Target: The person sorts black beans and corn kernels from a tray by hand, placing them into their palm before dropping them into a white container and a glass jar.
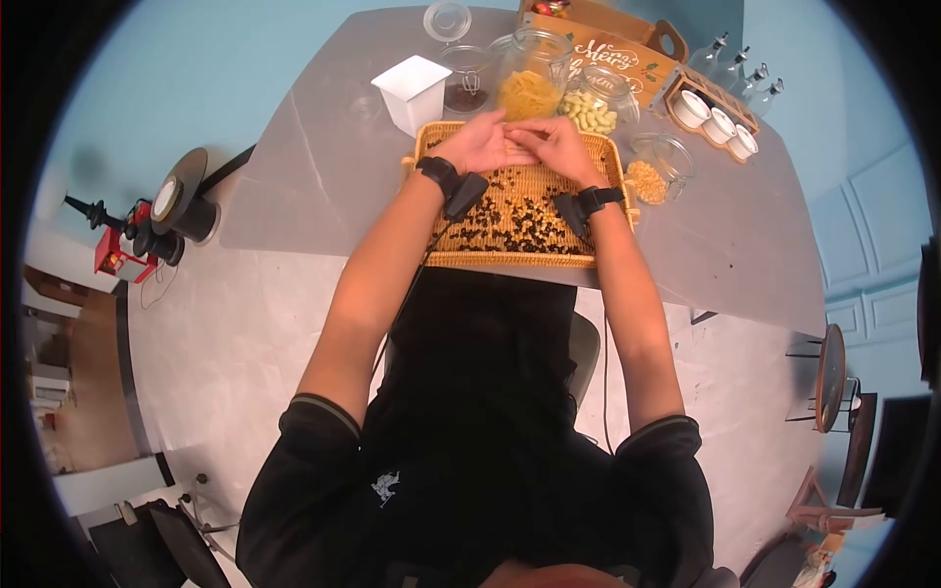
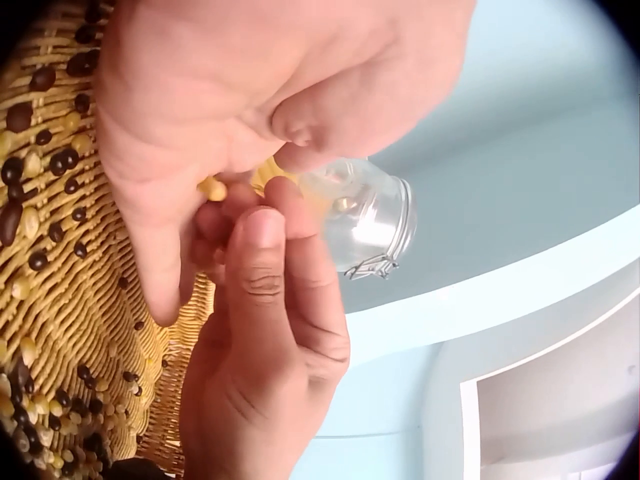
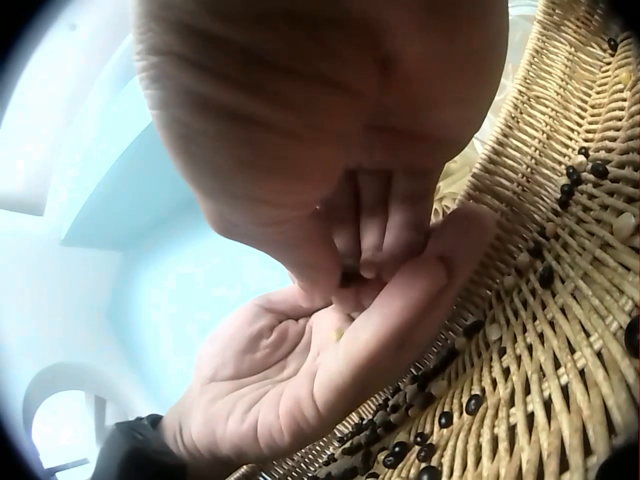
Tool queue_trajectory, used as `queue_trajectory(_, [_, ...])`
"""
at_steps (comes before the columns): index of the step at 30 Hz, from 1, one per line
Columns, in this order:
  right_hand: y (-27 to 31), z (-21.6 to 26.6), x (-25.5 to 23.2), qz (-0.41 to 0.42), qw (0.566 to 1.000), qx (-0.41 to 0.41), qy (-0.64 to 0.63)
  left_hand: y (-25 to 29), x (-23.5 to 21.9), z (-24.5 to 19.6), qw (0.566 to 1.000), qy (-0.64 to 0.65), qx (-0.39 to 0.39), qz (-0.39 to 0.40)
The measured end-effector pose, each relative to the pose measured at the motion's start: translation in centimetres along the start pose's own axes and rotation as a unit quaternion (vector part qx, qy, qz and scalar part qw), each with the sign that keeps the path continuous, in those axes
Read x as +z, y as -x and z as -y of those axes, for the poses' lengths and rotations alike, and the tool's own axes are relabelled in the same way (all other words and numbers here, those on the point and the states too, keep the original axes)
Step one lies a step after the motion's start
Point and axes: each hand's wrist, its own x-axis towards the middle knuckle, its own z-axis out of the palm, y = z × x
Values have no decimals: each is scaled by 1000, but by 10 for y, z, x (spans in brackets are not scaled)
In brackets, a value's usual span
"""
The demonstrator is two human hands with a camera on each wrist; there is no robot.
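My left hand (image 1: 475, 147) is turned palm up above the far part of a wicker tray (image 1: 510, 260). A small yellow bean (image 2: 211, 188) lies on its palm near the fingers. Over that palm, my right hand (image 1: 563, 149) has its fingertips brought together, touching the left hand's fingers. In the right wrist view a small black bean (image 3: 350, 276) shows between the right thumb and fingers, partly hidden. Mixed black beans (image 3: 473, 404) and pale yellow beans (image 2: 30, 350) are scattered over the woven bottom, thickest on the side near my body.
Beyond the tray stand a white square container (image 1: 412, 93), a jar of yellow pasta (image 1: 529, 93) and a jar of pale green pieces (image 1: 588, 113). An open jar (image 1: 647, 181) lies to the right. A wooden crate (image 1: 627, 49), white cups (image 1: 720, 125) and glass bottles (image 1: 730, 71) stand further back.
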Motion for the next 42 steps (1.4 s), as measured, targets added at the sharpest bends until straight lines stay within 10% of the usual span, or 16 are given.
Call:
queue_trajectory(20, [-1,5,-5,5,994,42,-103,2,5,-2,999,-10,22,-37])
queue_trajectory(42, [2,10,-4,49,992,-16,116,-1,-2,-4,999,33,10,-19])
